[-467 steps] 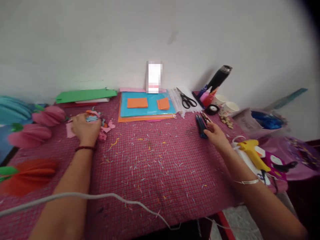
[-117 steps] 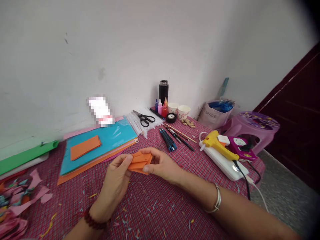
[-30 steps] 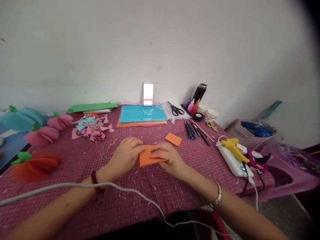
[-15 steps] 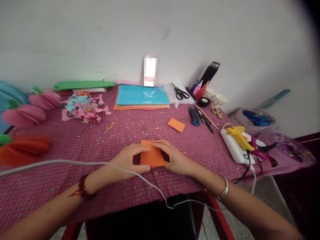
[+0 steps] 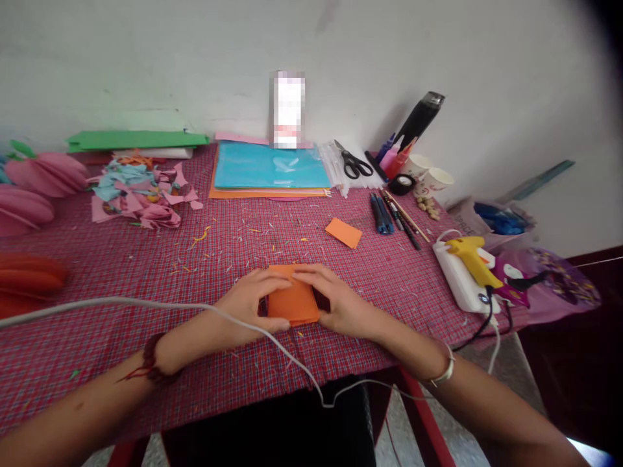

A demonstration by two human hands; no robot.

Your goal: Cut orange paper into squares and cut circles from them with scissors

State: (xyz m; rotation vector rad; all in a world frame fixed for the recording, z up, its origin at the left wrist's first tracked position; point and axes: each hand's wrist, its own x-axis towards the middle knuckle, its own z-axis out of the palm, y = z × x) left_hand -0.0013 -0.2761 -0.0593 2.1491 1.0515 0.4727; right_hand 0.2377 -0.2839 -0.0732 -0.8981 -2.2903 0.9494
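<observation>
A folded orange paper [image 5: 293, 303] lies on the red checked tablecloth [image 5: 146, 305] near the front edge. My left hand [image 5: 249, 303] grips its left side, thumb and fingers curled round the edge. My right hand [image 5: 335, 303] grips its right side, with fingertips laid over the top edge. A second, smaller orange paper piece [image 5: 343, 232] lies flat on the cloth, further back and to the right, apart from both hands.
Blue and orange sheets [image 5: 270, 174], scissors [image 5: 354, 165], pens [image 5: 382, 214], paper cups [image 5: 433, 180], a black bottle [image 5: 418, 120] at the back. Yellow glue gun [image 5: 471, 259] right. Paper scraps [image 5: 139, 194] and pink paper flowers [image 5: 43, 175] left. A white cable [image 5: 160, 306] crosses my left arm.
The view has tilted down and the table sits lower in it. Both hands keep hold of the orange paper, pulled slightly nearer the front edge and pressed flatter on the cloth.
</observation>
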